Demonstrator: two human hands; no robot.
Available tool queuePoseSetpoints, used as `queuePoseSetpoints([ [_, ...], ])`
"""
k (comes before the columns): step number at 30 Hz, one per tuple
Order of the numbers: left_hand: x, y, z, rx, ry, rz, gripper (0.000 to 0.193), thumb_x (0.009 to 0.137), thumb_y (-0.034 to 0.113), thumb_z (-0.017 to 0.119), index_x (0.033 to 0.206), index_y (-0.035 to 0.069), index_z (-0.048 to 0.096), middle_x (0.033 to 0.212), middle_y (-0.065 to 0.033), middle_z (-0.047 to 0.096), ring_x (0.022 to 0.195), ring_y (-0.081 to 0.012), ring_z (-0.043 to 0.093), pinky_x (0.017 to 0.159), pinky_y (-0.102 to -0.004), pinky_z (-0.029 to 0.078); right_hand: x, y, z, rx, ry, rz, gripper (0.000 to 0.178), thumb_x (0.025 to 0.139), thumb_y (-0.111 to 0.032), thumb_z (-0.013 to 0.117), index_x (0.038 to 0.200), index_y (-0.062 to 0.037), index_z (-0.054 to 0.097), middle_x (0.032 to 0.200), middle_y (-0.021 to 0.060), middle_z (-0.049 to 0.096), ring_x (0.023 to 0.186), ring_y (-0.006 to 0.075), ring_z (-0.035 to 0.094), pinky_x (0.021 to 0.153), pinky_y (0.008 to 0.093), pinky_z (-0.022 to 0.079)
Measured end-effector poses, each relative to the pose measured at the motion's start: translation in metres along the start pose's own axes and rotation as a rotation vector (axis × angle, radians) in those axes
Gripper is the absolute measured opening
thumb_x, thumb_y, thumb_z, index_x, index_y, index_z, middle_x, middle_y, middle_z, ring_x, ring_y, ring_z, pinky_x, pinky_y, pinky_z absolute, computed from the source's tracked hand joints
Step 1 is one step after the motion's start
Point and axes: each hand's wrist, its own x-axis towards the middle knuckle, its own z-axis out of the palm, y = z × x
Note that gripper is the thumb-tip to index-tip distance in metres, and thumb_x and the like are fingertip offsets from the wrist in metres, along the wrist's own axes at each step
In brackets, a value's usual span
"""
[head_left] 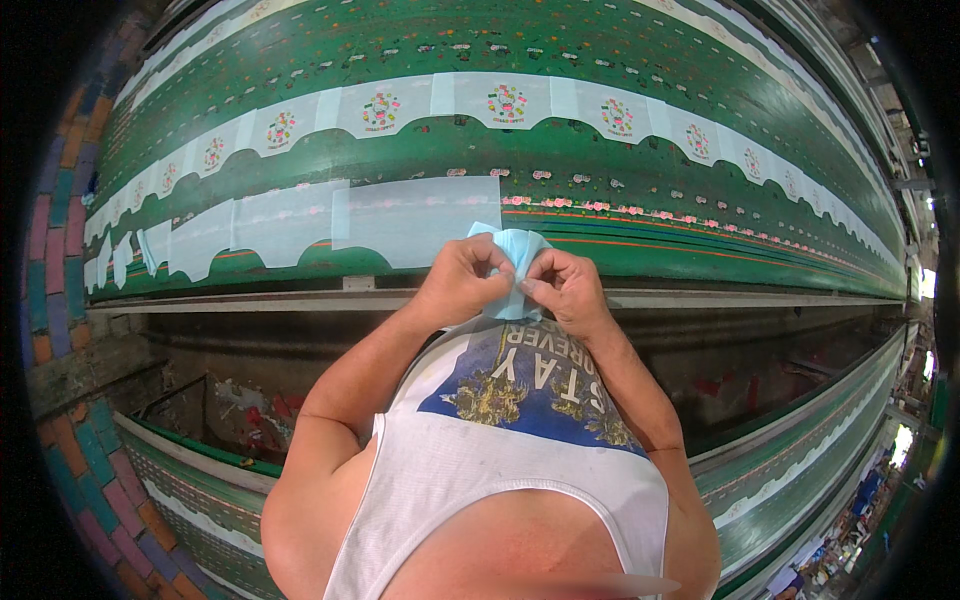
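Both of my hands meet in front of my chest over a bunched piece of light blue fabric (519,248). My left hand (470,272) pinches its left side, thumb and fingers pressed together. On the other side my right hand (563,287) grips the cloth the same way, close to the left fingertips. Just beyond, on the long green table (700,255), a flat pale blue fabric panel (420,222) lies with its right edge near my left hand. More such panels (280,220) run on to the left, with curved cutouts along their near edge.
Farther back a row of pale panels (505,100) carries round colourful prints. A metal rail (370,297) edges the table near me. Below it a dark gap (250,400) holds scraps. Another green table (200,490) stands behind me, and coloured floor bricks (50,250) show at left.
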Motion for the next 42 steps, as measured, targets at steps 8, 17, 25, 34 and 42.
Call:
queuePoseSetpoints([
  [8, -0.004, 0.0, -0.008, -0.258, 0.053, -0.043, 0.002, 0.084, 0.003, 0.068, 0.084, 0.004, 0.067, 0.083, 0.0018, 0.061, 0.075, -0.0066, 0.055, 0.067, -0.0235, 0.044, 0.006, 0.015, -0.013, 0.199, 0.227, -0.121, 0.006, 0.087, -0.001, 0.066, 0.086, -0.0043, 0.061, 0.082, 0.0001, 0.062, 0.074, 0.0079, 0.057, 0.068, 0.0247, 0.048],
  [17, -0.049, 0.073, -0.101, -0.683, 0.136, 0.369, 0.017, 0.08, 0.02, 0.065, 0.084, 0.004, 0.062, 0.086, -0.0106, 0.069, 0.076, -0.0198, 0.065, 0.074, -0.0333, 0.055, -0.024, -0.069, -0.142, 0.062, 0.944, -0.523, 0.013, 0.092, 0.004, 0.062, 0.102, -0.0022, 0.068, 0.094, 0.0017, 0.066, 0.079, 0.0073, 0.06, 0.067, 0.0206, 0.049],
  [25, -0.072, 0.084, -0.138, -0.806, 0.141, 0.527, 0.065, 0.08, 0.021, 0.059, 0.137, -0.01, 0.047, 0.124, -0.0237, 0.064, 0.111, -0.0328, 0.066, 0.101, -0.0434, 0.052, -0.009, -0.11, -0.131, -0.703, 0.768, -0.602, 0.036, 0.088, 0.012, 0.064, 0.121, -0.0008, 0.07, 0.121, 0.0059, 0.063, 0.093, 0.0114, 0.061, 0.079, 0.0245, 0.054],
  [34, -0.062, 0.096, -0.129, -0.806, 0.19, 0.475, 0.031, 0.078, 0.018, 0.06, 0.1, -0.003, 0.066, 0.096, -0.0153, 0.07, 0.085, -0.0241, 0.067, 0.082, -0.0372, 0.056, 0.073, -0.018, -0.049, -0.825, 0.421, -0.329, 0.04, 0.082, 0.012, 0.058, 0.117, -0.0024, 0.071, 0.11, 0.0109, 0.063, 0.08, 0.0174, 0.062, 0.071, 0.0283, 0.054],
  [42, -0.026, 0.092, -0.102, -0.876, 0.09, 0.412, 0.015, 0.079, 0.018, 0.061, 0.085, 0.003, 0.061, 0.087, -0.0132, 0.068, 0.075, -0.022, 0.064, 0.069, -0.0351, 0.055, 0.093, 0.01, 0.004, -0.828, 0.137, -0.346, 0.037, 0.087, 0.005, 0.061, 0.123, -0.0028, 0.069, 0.124, 0.0133, 0.063, 0.103, 0.0216, 0.068, 0.085, 0.0302, 0.057],
])
